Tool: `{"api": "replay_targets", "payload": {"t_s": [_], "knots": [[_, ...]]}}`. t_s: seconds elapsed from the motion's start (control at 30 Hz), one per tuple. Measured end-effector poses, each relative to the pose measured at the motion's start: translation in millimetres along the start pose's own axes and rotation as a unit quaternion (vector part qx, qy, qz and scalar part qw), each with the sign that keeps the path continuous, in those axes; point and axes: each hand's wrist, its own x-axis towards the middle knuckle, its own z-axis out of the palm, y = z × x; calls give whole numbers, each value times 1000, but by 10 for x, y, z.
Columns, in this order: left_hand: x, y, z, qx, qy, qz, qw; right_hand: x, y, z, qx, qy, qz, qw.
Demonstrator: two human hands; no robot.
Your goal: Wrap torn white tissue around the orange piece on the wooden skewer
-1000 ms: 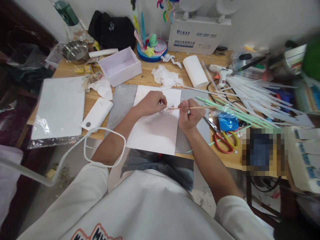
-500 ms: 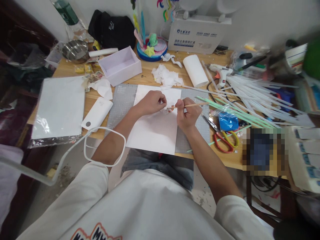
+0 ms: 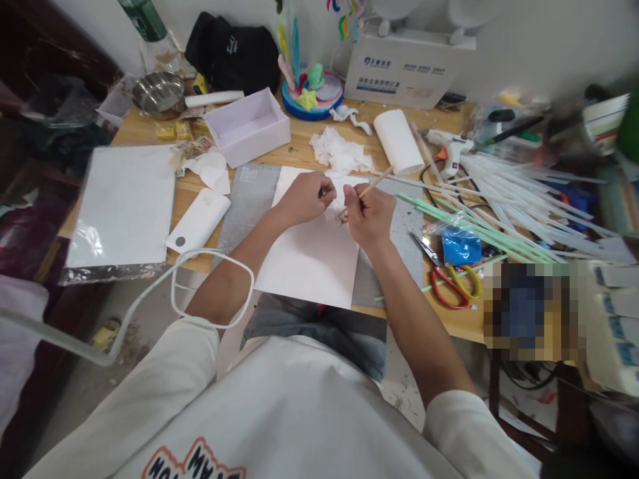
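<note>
My right hand [image 3: 370, 216] grips a thin wooden stick [image 3: 378, 179]. Its upper end points up and to the right, while the lower tip is down by a small whitish and orange piece [image 3: 344, 219] over the white paper [image 3: 309, 263]. Thumb and fingers of my left hand [image 3: 308, 197] are curled together in a pinch beside that piece; what they hold, if anything, is too small to make out. Beneath both hands the paper lies on a grey cutting mat [image 3: 244, 199].
Scissors [image 3: 446, 283] with red and yellow handles lie right of the mat, near green strips [image 3: 479, 229], white strips [image 3: 519, 199] and a glue gun [image 3: 454, 150]. Behind are crumpled tissue [image 3: 339, 152] and a lilac box [image 3: 257, 143]. A white power bank [image 3: 200, 218] lies left.
The stick has swung from nearly level to a steep slant, its upper end now higher. My right hand has turned with it; my left hand stays pinched in about the same place.
</note>
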Motion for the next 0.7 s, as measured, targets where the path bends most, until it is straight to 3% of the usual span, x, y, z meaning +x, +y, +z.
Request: {"api": "replay_targets", "payload": {"t_s": [0.13,0.33,0.47,0.6,0.7], "knots": [[-22,13,2,12,14,-11,1000,-7,21,-39,22,1,-4,1000],[-9,-11,18,43,10,-47,998,-134,65,-147,63,166,104,979],[-70,73,-59,71,-15,-52,996,-127,63,-162,117,198,158,960],[-569,387,-14,125,-10,-42,991,-70,75,-172,161,212,204,942],[-1117,626,234,129,-39,76,988,-45,88,-171,198,220,231,927]]}}
